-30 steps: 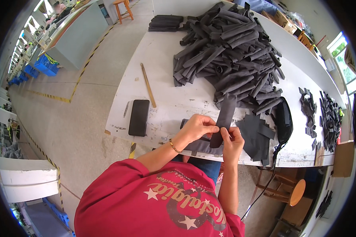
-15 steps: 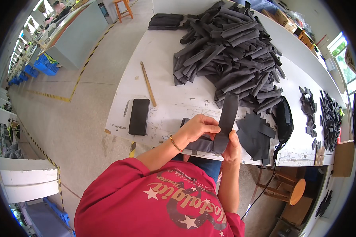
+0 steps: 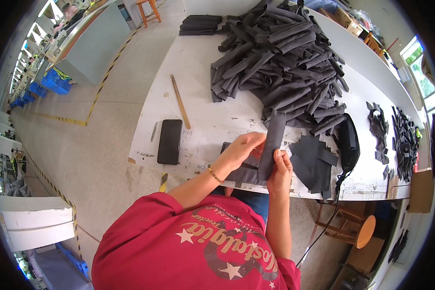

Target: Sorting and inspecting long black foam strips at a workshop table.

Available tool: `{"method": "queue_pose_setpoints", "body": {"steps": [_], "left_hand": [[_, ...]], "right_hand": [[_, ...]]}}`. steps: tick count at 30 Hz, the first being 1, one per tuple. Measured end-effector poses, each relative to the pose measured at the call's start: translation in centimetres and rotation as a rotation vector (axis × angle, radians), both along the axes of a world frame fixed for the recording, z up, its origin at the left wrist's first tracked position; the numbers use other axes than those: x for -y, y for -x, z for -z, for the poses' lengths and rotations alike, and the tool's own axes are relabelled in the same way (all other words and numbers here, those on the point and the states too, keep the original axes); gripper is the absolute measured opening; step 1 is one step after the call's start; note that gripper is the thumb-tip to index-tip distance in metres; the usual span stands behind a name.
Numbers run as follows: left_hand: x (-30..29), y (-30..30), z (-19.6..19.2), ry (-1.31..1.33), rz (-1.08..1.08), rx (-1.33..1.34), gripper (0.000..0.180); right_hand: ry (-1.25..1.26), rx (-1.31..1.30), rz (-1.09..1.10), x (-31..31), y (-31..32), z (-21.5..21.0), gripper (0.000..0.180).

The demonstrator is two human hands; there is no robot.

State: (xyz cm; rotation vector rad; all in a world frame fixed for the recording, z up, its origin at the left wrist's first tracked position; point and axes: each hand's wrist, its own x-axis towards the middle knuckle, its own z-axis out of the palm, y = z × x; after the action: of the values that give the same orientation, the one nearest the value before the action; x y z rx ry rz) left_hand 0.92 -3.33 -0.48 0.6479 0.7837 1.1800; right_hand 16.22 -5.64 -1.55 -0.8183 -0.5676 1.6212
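A dark grey fabric strip (image 3: pixel 274 133) stands lengthwise between my hands, over the table's near edge. My right hand (image 3: pixel 280 175) grips its lower right side, with the thumb on the face of the strip. My left hand (image 3: pixel 242 151), a beaded bracelet at its wrist, is closed at the strip's left edge; its fingertips are partly hidden there. Under my hands lie more dark fabric pieces (image 3: pixel 246 175) at the table edge, partly covered by my left hand. Flat dark fabric pieces (image 3: pixel 311 166) are spread just right of my right hand.
A big heap of dark fabric strips (image 3: pixel 285 63) covers the white table's (image 3: pixel 193 63) far side, beside a neat stack (image 3: pixel 199 24). On the left lie a black phone (image 3: pixel 169 141) and a wooden stick (image 3: pixel 180 101). A black corded object (image 3: pixel 348 142) stands right; a wooden stool (image 3: pixel 365 232) is below.
The strip has turned more upright and looks straighter, its lower fold now flattened. My left hand has shifted slightly up along its edge, and my right thumb has moved onto its face.
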Motion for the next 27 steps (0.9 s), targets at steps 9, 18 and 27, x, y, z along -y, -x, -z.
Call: {"method": "queue_pose_setpoints", "body": {"steps": [9,18,27], "left_hand": [[-1.2,0.0,0.3,-0.105,0.018,-0.226,0.025],[2.5,0.0,-0.2,-0.048,0.188,-0.508,0.022],[1.7,0.8,0.0,-0.094,0.354,-0.075,0.020]], "right_hand": [[-0.071,0.242,0.149,0.2,0.6,0.1,0.015],[-0.102,0.267,0.195,-0.5,-0.1,-0.3,0.012],[-0.008,-0.219,-0.293,0.5,-1.9,1.4,0.023]]}}
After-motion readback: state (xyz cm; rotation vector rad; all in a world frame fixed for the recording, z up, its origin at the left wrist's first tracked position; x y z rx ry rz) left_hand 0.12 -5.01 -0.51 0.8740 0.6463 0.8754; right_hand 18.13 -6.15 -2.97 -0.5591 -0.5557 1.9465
